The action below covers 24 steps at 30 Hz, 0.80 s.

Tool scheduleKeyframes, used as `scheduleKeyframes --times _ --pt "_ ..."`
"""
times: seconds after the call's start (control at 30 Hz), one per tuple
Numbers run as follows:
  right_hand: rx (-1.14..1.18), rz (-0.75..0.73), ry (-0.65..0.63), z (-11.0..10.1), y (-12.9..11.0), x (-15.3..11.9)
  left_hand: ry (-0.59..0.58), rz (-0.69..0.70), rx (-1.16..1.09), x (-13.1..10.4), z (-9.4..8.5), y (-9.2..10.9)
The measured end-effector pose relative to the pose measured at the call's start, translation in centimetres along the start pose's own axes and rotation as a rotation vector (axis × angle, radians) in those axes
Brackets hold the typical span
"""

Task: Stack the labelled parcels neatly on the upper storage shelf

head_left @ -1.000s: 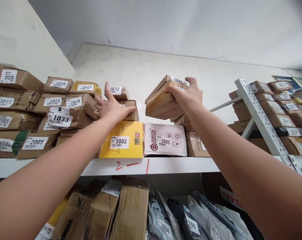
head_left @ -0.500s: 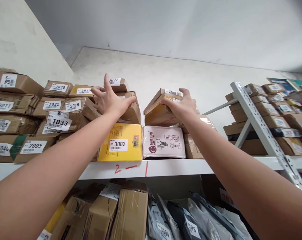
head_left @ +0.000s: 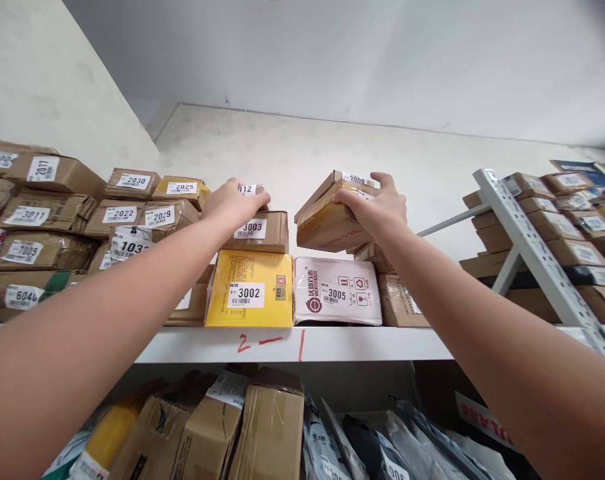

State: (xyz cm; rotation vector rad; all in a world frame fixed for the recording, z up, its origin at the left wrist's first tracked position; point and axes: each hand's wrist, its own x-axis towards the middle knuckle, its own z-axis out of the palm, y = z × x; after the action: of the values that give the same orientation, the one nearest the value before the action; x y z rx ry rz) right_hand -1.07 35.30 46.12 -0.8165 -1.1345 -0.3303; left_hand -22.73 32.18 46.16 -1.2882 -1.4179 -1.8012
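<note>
The head camera is looking up at a white shelf [head_left: 332,343] packed with labelled parcels, both bare arms reaching toward it.

The left hand [head_left: 235,203] is resting palm down on top of the brown box marked 3003 [head_left: 255,231], fingers spread loosely over its upper edge rather than wrapped round it, seemingly steadying it where it is sitting on the yellow box marked 3002 [head_left: 249,288]. A small parcel ending in 12 [head_left: 252,189] is peeking out just behind the fingertips.

The right hand [head_left: 379,207] is grasping a tilted brown parcel [head_left: 327,217], fingers curled over its top and far edge, holding it lifted at a slant above the white package marked 3005 [head_left: 337,290]. It appears to be bearing the weight, with more brown parcels [head_left: 372,253] lying just beneath the wrist.

To the left, stacked brown boxes [head_left: 132,217] numbered 2022, 2029 and 2030 are crowding close beside the left hand. To the right, a slanted metal shelf upright [head_left: 527,247] is crossing in front of further stacks. Below the shelf, cardboard boxes [head_left: 267,427] and grey mailer bags [head_left: 362,440] are filling the lower level.
</note>
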Motion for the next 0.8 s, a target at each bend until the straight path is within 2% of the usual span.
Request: scheduleKeyframes --times 0.07,0.23,0.33,0.43,0.53,0.63,0.7,0.8 --pt "-0.008 -0.012 0.021 0.3 -0.8 0.2 0.029 0.056 0.002 1.5 -0.8 0.1" --pt "0.0 -0.006 0.064 1.5 -4.6 1.2 0.242 0.044 -0.063 3.7 -3.2 0.1" --pt "0.013 -0.036 0.042 3.1 -7.2 1.4 0.353 0.14 -0.072 4.7 -4.7 0.4" --pt "0.046 -0.066 -0.009 5.5 -9.3 0.5 0.432 0.235 -0.071 5.6 -5.5 1.1" --pt "0.083 -0.042 -0.08 8.3 -10.8 -1.3 0.419 0.273 -0.103 6.6 -5.0 2.1" --pt "0.086 -0.018 -0.124 10.3 -12.1 -2.8 0.357 0.259 -0.126 7.6 -3.3 3.1" --pt "0.075 -0.009 -0.157 10.9 -12.7 -3.1 0.302 0.218 -0.119 8.3 -2.1 3.6" --pt "0.069 -0.015 -0.249 10.3 -12.7 -2.9 0.176 0.148 -0.05 9.0 -1.2 4.1"
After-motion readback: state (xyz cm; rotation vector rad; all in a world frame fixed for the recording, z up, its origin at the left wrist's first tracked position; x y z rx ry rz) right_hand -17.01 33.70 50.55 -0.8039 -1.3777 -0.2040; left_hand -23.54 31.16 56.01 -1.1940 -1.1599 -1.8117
